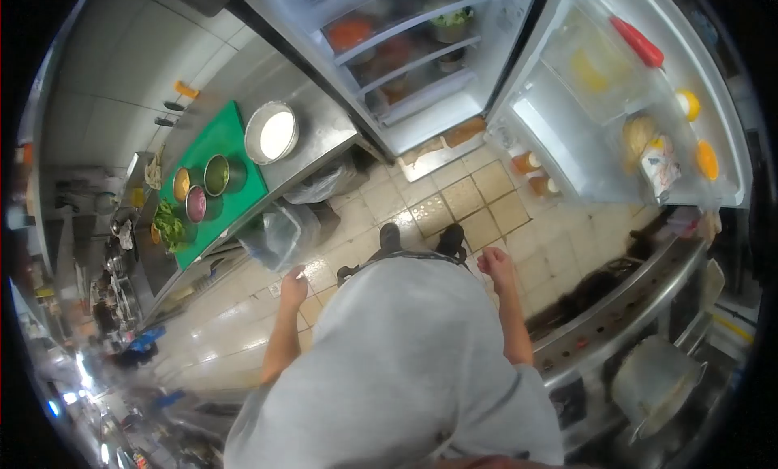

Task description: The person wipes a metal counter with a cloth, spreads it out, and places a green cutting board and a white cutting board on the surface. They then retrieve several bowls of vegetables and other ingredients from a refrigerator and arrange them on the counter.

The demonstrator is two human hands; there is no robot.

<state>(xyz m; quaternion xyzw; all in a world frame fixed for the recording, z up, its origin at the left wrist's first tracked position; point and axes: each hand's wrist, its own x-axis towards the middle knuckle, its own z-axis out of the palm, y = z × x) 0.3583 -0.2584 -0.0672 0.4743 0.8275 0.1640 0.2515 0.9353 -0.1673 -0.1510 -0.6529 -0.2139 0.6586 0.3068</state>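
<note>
My left hand (294,288) hangs low at my left side, fingers curled. A small whitish spot shows at its fingertips; whether it is an object or floor glare is unclear. On the other side, my right hand (495,266) is held by my hip with its fingers bent into a loose fist, and nothing shows in it. Neither hand touches a surface. Ahead stands an open fridge (442,117) with food containers on its shelves. Its door (567,149) is swung out to the right, carrying a red pepper (638,42), a cut orange piece (707,159) and bottles (527,162).
On the left steel counter (312,104), a green cutting board (247,173) bears metal containers (217,176) and leafy greens (169,224). A bowl of white contents (272,134) sits beside it. Below is a bag-lined bin (284,234). A stove (624,307) with a large pot (652,380) stands right.
</note>
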